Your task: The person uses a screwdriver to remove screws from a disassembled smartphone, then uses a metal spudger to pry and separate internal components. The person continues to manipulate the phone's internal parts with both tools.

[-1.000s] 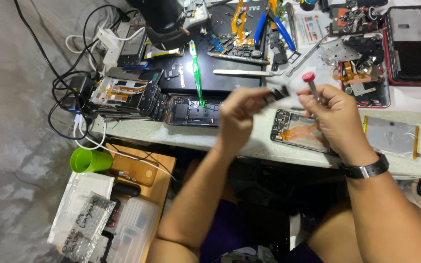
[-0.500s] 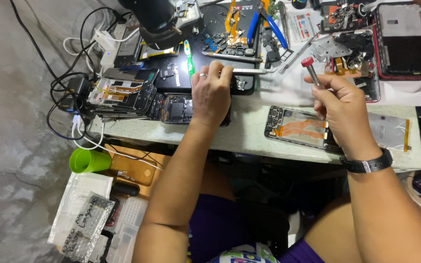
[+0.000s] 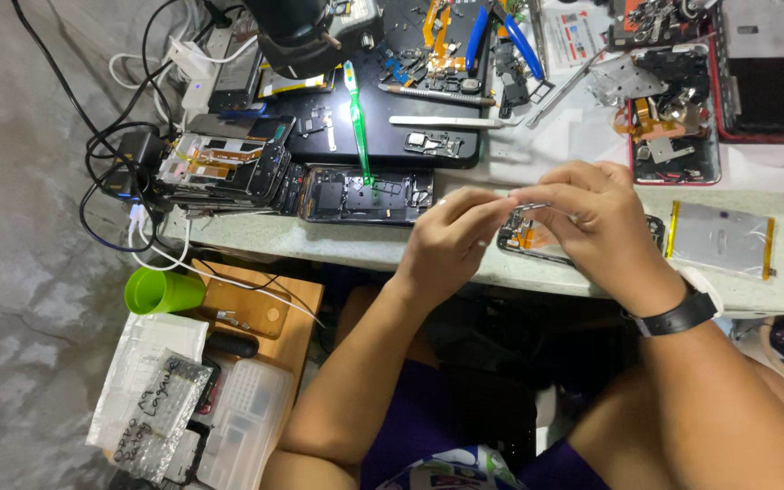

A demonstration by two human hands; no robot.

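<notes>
- While both hands meet above the opened phone (image 3: 537, 238) at the bench's front edge, the left hand (image 3: 454, 243) pinches a small part, too small to identify.
- The right hand (image 3: 592, 218) grips thin metal tweezers (image 3: 546, 208) over that phone.
- A green toothbrush (image 3: 357, 118) lies well left of the phone.

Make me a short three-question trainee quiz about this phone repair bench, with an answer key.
1. True or false: the green toothbrush lies on the opened phone beside the left hand.
2. Which wrist wears the black watch? A left, B right.
3. Fill in: the cup below the bench edge is ____.

Key: 1 true; 2 B; 3 green.
</notes>
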